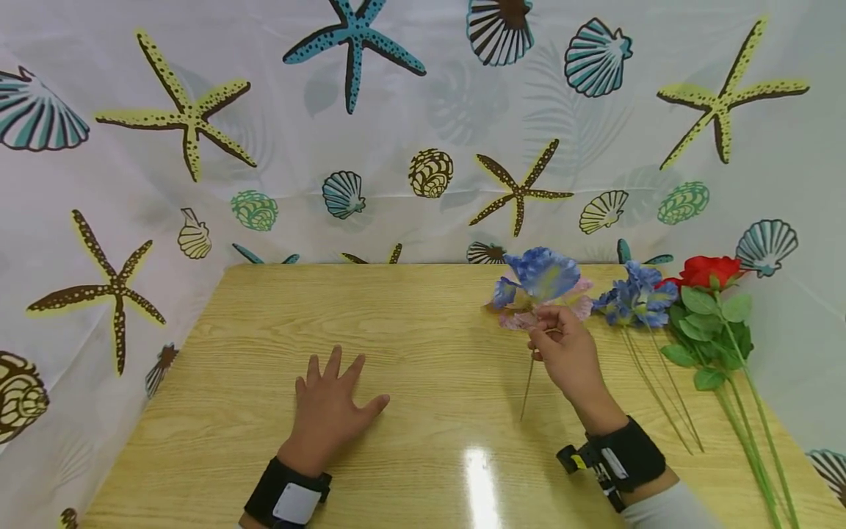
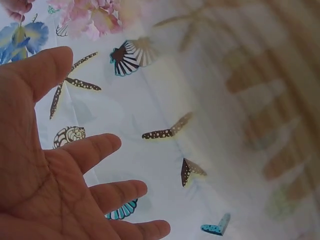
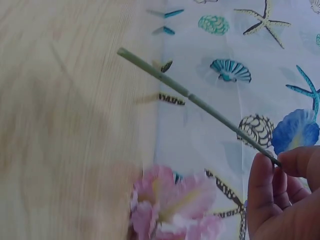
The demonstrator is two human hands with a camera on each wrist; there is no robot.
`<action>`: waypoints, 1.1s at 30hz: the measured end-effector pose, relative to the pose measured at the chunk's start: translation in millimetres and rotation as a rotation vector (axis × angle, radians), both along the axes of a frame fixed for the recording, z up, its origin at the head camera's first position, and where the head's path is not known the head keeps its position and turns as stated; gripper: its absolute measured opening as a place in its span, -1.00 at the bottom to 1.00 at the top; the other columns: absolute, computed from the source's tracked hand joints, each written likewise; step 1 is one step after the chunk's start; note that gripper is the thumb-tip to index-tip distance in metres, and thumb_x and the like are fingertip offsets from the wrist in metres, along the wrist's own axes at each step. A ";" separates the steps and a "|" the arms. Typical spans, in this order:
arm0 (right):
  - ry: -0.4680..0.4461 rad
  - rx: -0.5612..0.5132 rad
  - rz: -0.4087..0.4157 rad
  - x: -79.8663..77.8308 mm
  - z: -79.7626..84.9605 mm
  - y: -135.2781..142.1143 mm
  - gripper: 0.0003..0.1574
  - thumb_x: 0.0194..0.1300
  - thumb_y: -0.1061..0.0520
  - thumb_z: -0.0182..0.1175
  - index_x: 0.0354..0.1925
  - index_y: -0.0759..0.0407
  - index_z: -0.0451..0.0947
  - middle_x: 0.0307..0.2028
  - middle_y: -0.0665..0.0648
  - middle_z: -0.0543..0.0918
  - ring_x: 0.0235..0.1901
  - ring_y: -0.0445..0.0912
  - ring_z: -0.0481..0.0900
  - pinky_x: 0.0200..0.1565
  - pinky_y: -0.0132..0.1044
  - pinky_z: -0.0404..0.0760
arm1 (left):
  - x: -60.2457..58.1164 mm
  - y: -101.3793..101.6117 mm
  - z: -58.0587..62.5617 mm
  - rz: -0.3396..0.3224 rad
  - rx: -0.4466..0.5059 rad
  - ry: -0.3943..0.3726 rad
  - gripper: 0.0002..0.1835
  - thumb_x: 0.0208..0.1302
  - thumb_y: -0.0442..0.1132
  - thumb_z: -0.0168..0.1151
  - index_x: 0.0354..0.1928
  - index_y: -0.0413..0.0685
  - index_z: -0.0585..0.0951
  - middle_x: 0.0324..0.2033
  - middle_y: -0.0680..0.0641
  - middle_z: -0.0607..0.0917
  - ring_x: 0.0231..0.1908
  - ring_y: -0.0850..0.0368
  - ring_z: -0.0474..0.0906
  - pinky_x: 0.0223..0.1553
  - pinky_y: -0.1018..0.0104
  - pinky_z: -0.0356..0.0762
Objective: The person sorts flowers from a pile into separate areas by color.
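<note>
My right hand (image 1: 562,349) pinches the thin green stem (image 3: 187,95) of a blue artificial flower (image 1: 543,273) between thumb and fingertips. The bloom is at the top and the bare stem slants down below the hand. Behind it, partly covered by the blue petals and the hand, are pink flowers (image 1: 581,301), also seen in the right wrist view as a pink bloom (image 3: 175,205). My left hand (image 1: 330,408) holds nothing; its fingers are spread, palm toward the wooden table (image 1: 370,308), left of centre.
Right of my right hand lie blue flowers (image 1: 637,297) with thin stems, then red roses (image 1: 710,272) with green leaves and long stems along the table's right side. A white curtain (image 1: 396,147) printed with starfish and shells hangs behind the table's far edge.
</note>
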State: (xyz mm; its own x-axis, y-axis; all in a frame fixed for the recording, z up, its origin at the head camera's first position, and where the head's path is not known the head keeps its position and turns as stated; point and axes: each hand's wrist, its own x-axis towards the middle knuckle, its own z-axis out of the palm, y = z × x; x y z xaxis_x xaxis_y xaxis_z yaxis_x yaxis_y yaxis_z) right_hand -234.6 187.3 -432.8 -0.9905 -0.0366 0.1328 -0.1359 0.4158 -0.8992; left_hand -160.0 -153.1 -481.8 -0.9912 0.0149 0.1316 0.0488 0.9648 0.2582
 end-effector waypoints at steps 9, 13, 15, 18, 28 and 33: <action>0.041 0.194 -0.100 -22.7 25.5 42.8 -0.54 0.41 0.12 -0.02 0.21 0.27 0.28 -0.20 0.18 0.43 -0.34 -0.01 0.57 -0.41 -0.38 0.60 | -2.6 -14.3 3.2 0.033 0.008 -0.017 -0.12 0.08 0.39 0.12 0.34 0.00 0.39 0.35 -0.34 0.22 0.29 -0.51 -0.02 0.10 -0.52 0.07; 0.100 0.295 -0.176 -35.0 39.2 67.0 -0.56 0.39 0.11 -0.02 0.16 0.29 0.33 -0.23 0.17 0.46 -0.43 -0.07 0.55 -0.50 -0.38 0.53 | -2.6 -16.2 2.5 0.038 0.022 -0.019 -0.12 0.08 0.39 0.11 0.35 0.00 0.37 0.36 -0.34 0.21 0.30 -0.51 -0.03 0.11 -0.52 0.05; 0.116 0.339 -0.205 -40.3 44.5 82.1 -0.55 0.40 0.09 -0.04 0.16 0.29 0.33 -0.22 0.17 0.45 -0.43 -0.07 0.51 -0.53 -0.34 0.48 | -2.4 -16.3 2.4 0.034 0.030 -0.019 -0.12 0.08 0.39 0.11 0.35 0.00 0.37 0.36 -0.34 0.20 0.30 -0.50 -0.04 0.11 -0.52 0.04; 0.103 0.404 -0.229 -46.0 49.2 106.7 -0.49 0.42 0.03 -0.08 0.20 0.30 0.29 -0.17 0.20 0.43 -0.42 -0.07 0.45 -0.54 -0.28 0.40 | -2.3 -16.2 2.6 0.027 0.045 -0.018 -0.12 0.09 0.38 0.12 0.36 0.00 0.37 0.36 -0.34 0.20 0.30 -0.51 -0.05 0.11 -0.54 0.02; 0.282 0.640 -0.366 -63.9 37.8 165.3 -0.60 0.34 0.26 -0.06 0.06 0.50 0.39 -0.24 0.48 0.54 -0.55 0.17 0.48 -0.61 -0.08 0.38 | -3.7 -17.1 4.5 0.014 0.036 -0.017 -0.12 0.09 0.40 0.09 0.35 0.00 0.37 0.36 -0.35 0.19 0.29 -0.53 -0.04 0.10 -0.54 0.03; 0.359 0.763 -0.392 -67.2 15.5 179.3 -0.68 0.24 0.36 -0.07 -0.10 0.57 0.43 -0.47 0.49 0.51 -0.70 0.17 0.37 -0.74 -0.09 0.24 | -0.6 -15.1 1.4 -0.011 0.045 -0.022 -0.12 0.11 0.41 0.07 0.35 0.00 0.37 0.37 -0.35 0.18 0.29 -0.53 -0.04 0.09 -0.54 0.04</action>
